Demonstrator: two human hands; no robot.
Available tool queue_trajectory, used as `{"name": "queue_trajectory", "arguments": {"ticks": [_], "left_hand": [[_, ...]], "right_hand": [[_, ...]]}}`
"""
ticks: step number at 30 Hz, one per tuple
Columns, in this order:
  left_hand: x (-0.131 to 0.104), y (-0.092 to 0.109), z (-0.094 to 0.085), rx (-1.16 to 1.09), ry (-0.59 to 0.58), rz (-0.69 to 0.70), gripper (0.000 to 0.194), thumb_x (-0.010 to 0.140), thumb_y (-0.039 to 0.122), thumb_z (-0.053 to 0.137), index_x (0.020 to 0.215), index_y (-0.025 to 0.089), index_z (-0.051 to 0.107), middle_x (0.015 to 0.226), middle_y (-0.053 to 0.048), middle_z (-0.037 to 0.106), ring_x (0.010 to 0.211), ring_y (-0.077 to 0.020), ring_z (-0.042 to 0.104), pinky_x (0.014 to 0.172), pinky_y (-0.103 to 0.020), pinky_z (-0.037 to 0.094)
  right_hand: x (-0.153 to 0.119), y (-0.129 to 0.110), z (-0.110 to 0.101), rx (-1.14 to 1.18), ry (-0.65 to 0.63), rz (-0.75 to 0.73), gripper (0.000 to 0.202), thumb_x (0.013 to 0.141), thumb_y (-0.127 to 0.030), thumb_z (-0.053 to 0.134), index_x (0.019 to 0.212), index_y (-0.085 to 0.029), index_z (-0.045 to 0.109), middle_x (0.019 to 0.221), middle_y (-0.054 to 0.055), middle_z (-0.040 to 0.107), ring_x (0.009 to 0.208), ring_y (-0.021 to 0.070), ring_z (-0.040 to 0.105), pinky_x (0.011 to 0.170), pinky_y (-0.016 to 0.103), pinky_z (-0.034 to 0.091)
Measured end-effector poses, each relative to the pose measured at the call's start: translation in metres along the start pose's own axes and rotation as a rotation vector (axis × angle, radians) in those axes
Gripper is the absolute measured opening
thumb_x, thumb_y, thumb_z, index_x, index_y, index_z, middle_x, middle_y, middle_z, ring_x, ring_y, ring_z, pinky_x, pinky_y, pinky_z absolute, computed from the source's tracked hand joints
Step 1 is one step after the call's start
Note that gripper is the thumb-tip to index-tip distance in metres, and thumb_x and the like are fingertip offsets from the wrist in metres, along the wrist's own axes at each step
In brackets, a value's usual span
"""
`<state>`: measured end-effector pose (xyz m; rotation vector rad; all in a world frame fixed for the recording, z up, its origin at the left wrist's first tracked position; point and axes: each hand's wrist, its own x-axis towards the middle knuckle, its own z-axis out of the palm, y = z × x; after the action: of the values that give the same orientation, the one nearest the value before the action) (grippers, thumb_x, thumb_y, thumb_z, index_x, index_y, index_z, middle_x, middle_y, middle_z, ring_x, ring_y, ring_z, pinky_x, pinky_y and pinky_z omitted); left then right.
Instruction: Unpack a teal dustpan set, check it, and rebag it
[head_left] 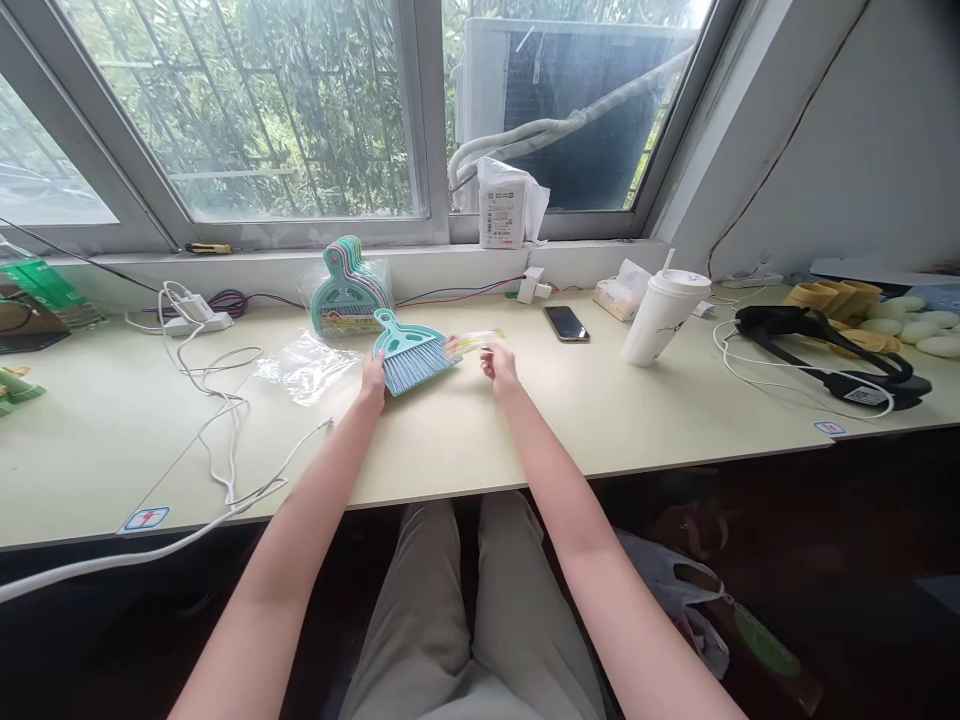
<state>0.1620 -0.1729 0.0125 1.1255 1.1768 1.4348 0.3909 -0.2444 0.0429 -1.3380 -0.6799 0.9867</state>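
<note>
A teal dustpan and brush set (415, 352) with blue-grey bristles lies tilted on the table before me. My left hand (373, 382) is closed around its left edge. Just off the set's right side, my right hand (500, 366) pinches a yellow and white printed card label (476, 342), blurred by motion. Whether the label still touches the set I cannot tell. Behind, several more dustpan sets (349, 290) in teal and pink stand stacked in clear wrap. A crumpled clear plastic bag (307, 366) lies left of my left hand.
White cables (232, 430) run across the left of the table. A phone (567, 324), a tissue pack (621, 290) and a lidded white cup (664, 318) stand to the right. Farther right is a black strap-like device (840, 360). A tissue box (504, 212) sits on the sill.
</note>
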Motion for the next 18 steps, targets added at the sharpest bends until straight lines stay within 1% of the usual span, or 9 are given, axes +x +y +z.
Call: {"name": "queue_trajectory", "arguments": {"ticks": [1,2,5,7,9,12,14,16,18], "left_hand": [[-0.001,0.000,0.001,-0.004,0.020,-0.030,0.025,0.091,0.033,0.048,0.109,0.023,0.062,0.102,-0.006,0.068,0.102,-0.0207,0.063,0.090,-0.033,0.051],[-0.003,0.001,0.003,-0.011,0.024,-0.052,0.023,0.091,0.032,0.048,0.106,0.022,0.063,0.103,-0.006,0.068,0.103,-0.0209,0.063,0.091,-0.033,0.050],[-0.008,0.004,0.008,-0.009,-0.066,-0.034,0.025,0.091,0.032,0.047,0.104,0.019,0.064,0.106,-0.007,0.069,0.105,-0.0227,0.063,0.096,-0.036,0.048],[-0.012,0.005,0.011,0.007,-0.149,-0.009,0.028,0.090,0.035,0.048,0.105,0.018,0.065,0.108,-0.007,0.069,0.110,-0.0239,0.061,0.100,-0.037,0.045],[-0.018,0.006,0.015,0.027,-0.248,0.029,0.033,0.089,0.040,0.050,0.107,0.018,0.066,0.112,-0.007,0.069,0.115,-0.0243,0.058,0.103,-0.036,0.042],[-0.028,0.009,0.021,0.093,-0.371,0.106,0.039,0.088,0.048,0.051,0.110,0.018,0.064,0.117,-0.008,0.067,0.116,-0.0249,0.057,0.101,-0.035,0.042],[-0.033,0.011,0.024,0.138,-0.423,0.155,0.044,0.088,0.052,0.052,0.114,0.019,0.061,0.118,-0.007,0.066,0.113,-0.0251,0.058,0.097,-0.036,0.044],[-0.035,0.013,0.026,0.149,-0.466,0.190,0.047,0.087,0.056,0.052,0.115,0.019,0.060,0.116,-0.007,0.066,0.109,-0.0248,0.059,0.093,-0.036,0.045],[-0.037,0.015,0.028,0.136,-0.492,0.213,0.048,0.087,0.059,0.051,0.112,0.019,0.061,0.112,-0.006,0.066,0.106,-0.0239,0.060,0.091,-0.034,0.046]], "right_hand": [[0.003,-0.001,-0.005,0.009,0.097,-0.037,0.024,0.091,-0.036,0.056,0.083,-0.015,0.065,0.059,0.002,0.064,0.041,0.0076,0.051,0.041,0.018,0.037],[0.005,-0.002,-0.010,0.002,0.154,-0.061,0.029,0.093,-0.040,0.051,0.088,-0.016,0.066,0.064,0.003,0.067,0.045,0.0094,0.056,0.044,0.019,0.040],[0.007,-0.002,-0.017,-0.022,0.177,-0.068,0.039,0.097,-0.043,0.038,0.095,-0.018,0.067,0.076,0.006,0.071,0.057,0.0129,0.064,0.053,0.023,0.045],[0.003,0.002,-0.011,-0.054,0.161,-0.079,0.040,0.098,-0.039,0.033,0.097,-0.018,0.068,0.079,0.006,0.071,0.058,0.0128,0.063,0.056,0.024,0.045],[-0.004,0.007,0.002,-0.234,0.113,-0.192,0.038,0.097,-0.034,0.034,0.094,-0.019,0.068,0.081,0.005,0.071,0.063,0.0129,0.063,0.062,0.025,0.046],[-0.017,0.014,0.022,-0.723,0.057,-0.528,0.031,0.097,-0.030,0.039,0.093,-0.020,0.068,0.097,0.007,0.067,0.089,0.0180,0.062,0.072,0.027,0.046],[-0.024,0.017,0.028,-0.949,0.071,-0.680,0.028,0.098,-0.031,0.042,0.099,-0.019,0.067,0.108,0.010,0.061,0.103,0.0218,0.057,0.075,0.028,0.045],[-0.027,0.016,0.029,-1.043,0.095,-0.716,0.029,0.099,-0.033,0.040,0.104,-0.018,0.064,0.112,0.012,0.057,0.105,0.0226,0.055,0.074,0.028,0.044],[-0.025,0.015,0.027,-1.058,0.106,-0.692,0.032,0.101,-0.035,0.037,0.101,-0.018,0.063,0.111,0.011,0.055,0.100,0.0210,0.056,0.074,0.028,0.043]]}}
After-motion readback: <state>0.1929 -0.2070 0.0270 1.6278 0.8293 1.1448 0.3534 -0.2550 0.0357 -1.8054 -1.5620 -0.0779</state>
